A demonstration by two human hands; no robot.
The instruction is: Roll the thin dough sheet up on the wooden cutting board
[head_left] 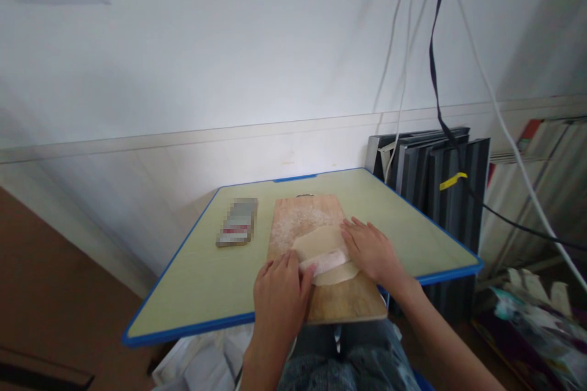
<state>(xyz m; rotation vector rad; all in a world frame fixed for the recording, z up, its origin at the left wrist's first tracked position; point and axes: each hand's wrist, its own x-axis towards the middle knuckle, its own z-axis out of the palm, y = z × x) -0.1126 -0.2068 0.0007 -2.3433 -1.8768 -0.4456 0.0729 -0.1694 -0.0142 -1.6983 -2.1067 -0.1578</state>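
Note:
A flattened sheet of dough [316, 241] lies on a wooden cutting board [343, 304], with a short flour-dusted rolling pin [326, 261] resting across it at a slight slant. My left hand [282, 290] is curled over the pin's left end, thumb along its near side. On the opposite end lies my right hand [370, 250], its fingers together and reaching over the pin. Both palms hide the pin's ends. White flour [300, 217] is spread over the far part of the board.
The board stands on a pale yellow-green table [197, 281] with a blue edge, and its near end overhangs that edge. A blurred-out flat object [237, 223] lies left of the board. Dark panels [431, 165] lean behind the table at right, with cables [433, 55] hanging over them.

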